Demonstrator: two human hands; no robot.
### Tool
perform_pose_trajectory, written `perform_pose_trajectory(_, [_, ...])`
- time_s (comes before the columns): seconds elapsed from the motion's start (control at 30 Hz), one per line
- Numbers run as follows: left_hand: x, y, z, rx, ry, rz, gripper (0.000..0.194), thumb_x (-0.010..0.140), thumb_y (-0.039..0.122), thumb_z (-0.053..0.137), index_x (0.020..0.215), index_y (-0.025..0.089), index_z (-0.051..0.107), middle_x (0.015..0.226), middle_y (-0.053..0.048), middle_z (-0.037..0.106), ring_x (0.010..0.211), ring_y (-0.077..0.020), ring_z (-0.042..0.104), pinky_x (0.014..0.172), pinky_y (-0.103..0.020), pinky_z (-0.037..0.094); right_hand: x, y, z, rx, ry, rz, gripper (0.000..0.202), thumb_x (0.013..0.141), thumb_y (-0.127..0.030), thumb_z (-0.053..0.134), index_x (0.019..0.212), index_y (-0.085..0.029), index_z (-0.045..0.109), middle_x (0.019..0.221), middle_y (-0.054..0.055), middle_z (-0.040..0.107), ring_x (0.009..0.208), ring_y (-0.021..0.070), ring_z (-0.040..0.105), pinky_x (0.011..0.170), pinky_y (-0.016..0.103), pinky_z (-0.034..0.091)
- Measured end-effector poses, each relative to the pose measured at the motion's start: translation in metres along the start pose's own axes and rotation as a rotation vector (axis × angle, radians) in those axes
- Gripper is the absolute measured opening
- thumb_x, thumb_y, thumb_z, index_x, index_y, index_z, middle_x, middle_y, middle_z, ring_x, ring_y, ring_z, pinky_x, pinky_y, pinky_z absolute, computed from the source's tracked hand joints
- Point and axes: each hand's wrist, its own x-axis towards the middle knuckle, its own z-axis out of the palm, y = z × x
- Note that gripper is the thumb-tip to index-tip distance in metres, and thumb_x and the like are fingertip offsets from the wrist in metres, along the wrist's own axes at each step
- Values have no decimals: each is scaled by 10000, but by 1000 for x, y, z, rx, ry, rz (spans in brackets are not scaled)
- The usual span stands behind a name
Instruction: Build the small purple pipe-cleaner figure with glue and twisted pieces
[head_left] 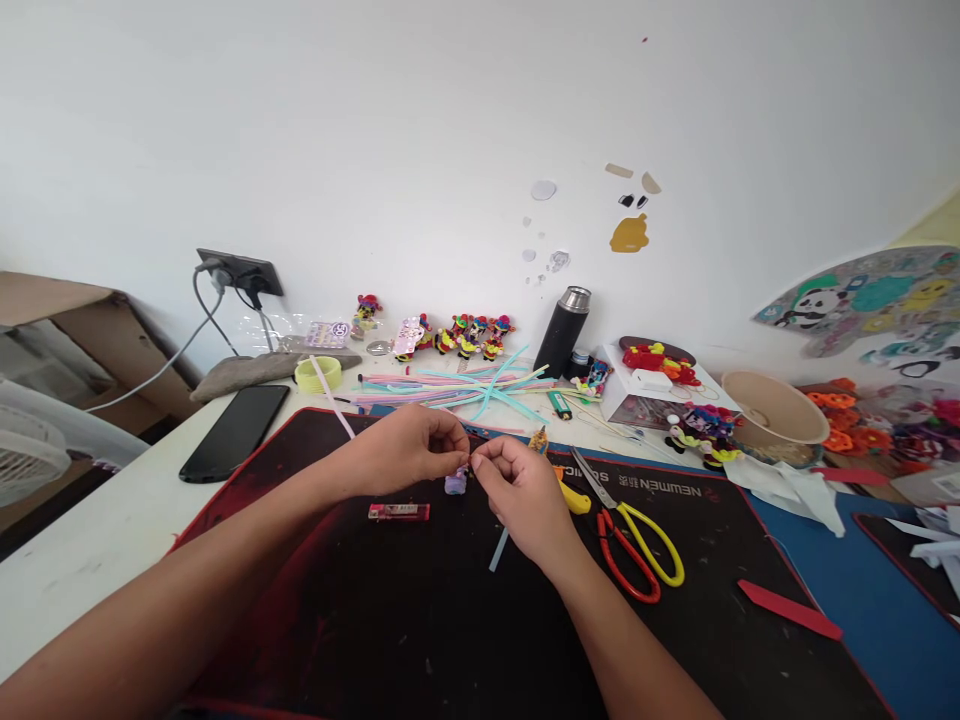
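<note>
Black red-edged mat [360, 620] covers part of the white bench [97, 540]; over it, the left hand [412, 448] and right hand [525, 500] pinch narrowly together, their hold too small to identify, a small lilac piece [455, 484] just below the fingertips.

A white wall [420, 150] with small stickers [628, 234] and a power socket [240, 272] rises behind a pale desk [97, 530], a cardboard box [127, 345] standing to the left.
</note>
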Motion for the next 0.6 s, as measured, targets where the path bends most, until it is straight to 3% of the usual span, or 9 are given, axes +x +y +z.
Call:
perform_pose_trajectory(0.17, [-1,0,4,44,41,21,213,890,370,623,816,184,694,689,24,651,630,-142,542,586,-237,375,1,1,1,46,9,27,224,893,-402,675,832,-190,632,530,-104,406,375,61,327,380,206,224])
perform_pose_trajectory(0.43, [2,0,1,-139,5,12,257,905,420,634,887,174,709,762,-1,682,678,-158,591,619,-244,430,1,-9,1,211,3,92,333,816,-493,746,810,-193,600,498,-124,392,346,48,288,343,188,211])
perform_pose_trajectory(0.6, [0,3,1,-104,21,27,244,906,407,633,869,179,710,757,-1,688,685,-159,588,630,-245,425,1,-10,1,230,5,89,326,814,-475,760,813,-186,610,495,-125,390,344,41,286,338,180,196])
